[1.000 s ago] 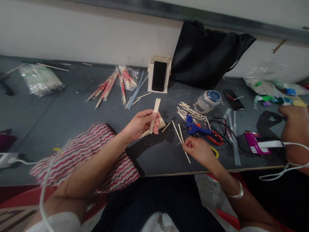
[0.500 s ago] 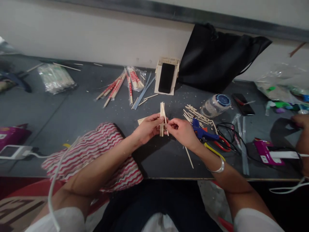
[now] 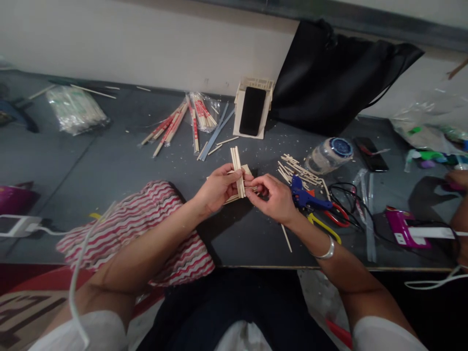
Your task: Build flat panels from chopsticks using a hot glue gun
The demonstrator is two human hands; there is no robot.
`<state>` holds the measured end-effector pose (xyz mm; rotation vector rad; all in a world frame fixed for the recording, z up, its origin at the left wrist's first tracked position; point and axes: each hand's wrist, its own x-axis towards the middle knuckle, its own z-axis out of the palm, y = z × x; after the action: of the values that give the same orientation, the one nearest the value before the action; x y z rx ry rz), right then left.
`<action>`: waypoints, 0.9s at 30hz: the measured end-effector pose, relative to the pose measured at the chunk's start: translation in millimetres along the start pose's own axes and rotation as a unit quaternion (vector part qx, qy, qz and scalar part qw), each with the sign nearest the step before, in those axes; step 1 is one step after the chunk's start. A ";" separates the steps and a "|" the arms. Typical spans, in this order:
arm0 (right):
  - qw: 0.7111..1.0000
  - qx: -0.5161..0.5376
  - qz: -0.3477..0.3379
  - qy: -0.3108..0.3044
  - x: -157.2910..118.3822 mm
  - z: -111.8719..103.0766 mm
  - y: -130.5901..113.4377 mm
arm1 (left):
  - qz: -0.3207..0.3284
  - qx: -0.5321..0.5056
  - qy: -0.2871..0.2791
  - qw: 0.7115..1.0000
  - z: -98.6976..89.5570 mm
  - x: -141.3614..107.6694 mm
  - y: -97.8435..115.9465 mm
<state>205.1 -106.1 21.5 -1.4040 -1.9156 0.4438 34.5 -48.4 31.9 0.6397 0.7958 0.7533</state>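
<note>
My left hand (image 3: 218, 189) is closed around a small bundle of thin wooden sticks (image 3: 236, 163), thumb across the front. The sticks lie side by side, nearly upright in view. At their lower end, my right hand (image 3: 271, 196) is closed in a pinch, its fingertips at the edge of the bundle. Behind the hands a pale flat wooden piece (image 3: 247, 170) shows in part, mostly hidden by fingers. Cut sticks (image 3: 298, 170) lie in a loose pile to the right, and a blue glue gun (image 3: 307, 199) rests beside my right wrist.
A phone (image 3: 252, 111) leans on a wooden stand at the back. Chopsticks in red wrappers (image 3: 171, 127) lie left of it. Right are a jar (image 3: 325, 157), tangled black cable and a red-and-yellow-handled tool (image 3: 334, 219). Striped cloth (image 3: 153, 229) lies left. Another person's hand (image 3: 458, 180) is far right.
The slanted stick now lies in line with the others. The bundle has tilted leftward, and more of the flat wooden piece shows behind it. The camera view has shifted slightly.
</note>
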 end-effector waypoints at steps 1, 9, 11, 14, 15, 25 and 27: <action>1.000 -0.005 -0.016 -0.005 -0.6 -0.6 0.8 | 0.003 -0.002 0.001 1.000 0.1 0.1 1.1; 0.995 -0.041 -0.096 0.005 -2.0 0.5 13.0 | 0.001 -0.024 -0.022 0.999 -2.0 1.4 0.5; 0.991 -0.049 -0.126 0.011 -1.0 -0.4 13.7 | 0.006 -0.025 -0.028 0.999 -3.2 1.9 -0.7; 0.984 -0.066 -0.162 0.020 0.4 -1.9 12.8 | 0.009 -0.029 -0.030 0.999 -3.6 1.9 -1.2; 0.983 -0.072 -0.168 0.023 0.6 -2.2 12.4 | 0.007 -0.030 -0.029 0.999 -3.5 1.9 -1.1; 0.988 -0.080 -0.131 0.019 -1.5 0.6 16.4 | -0.009 -0.030 -0.043 0.999 -3.9 2.5 -0.6; 0.990 -0.077 -0.116 0.018 -1.7 1.3 17.5 | -0.010 -0.029 -0.053 0.998 -4.8 2.5 -0.2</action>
<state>216.4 -101.3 8.8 -1.2531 -2.0897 0.1614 31.8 -45.5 28.2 0.6137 0.6792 0.7151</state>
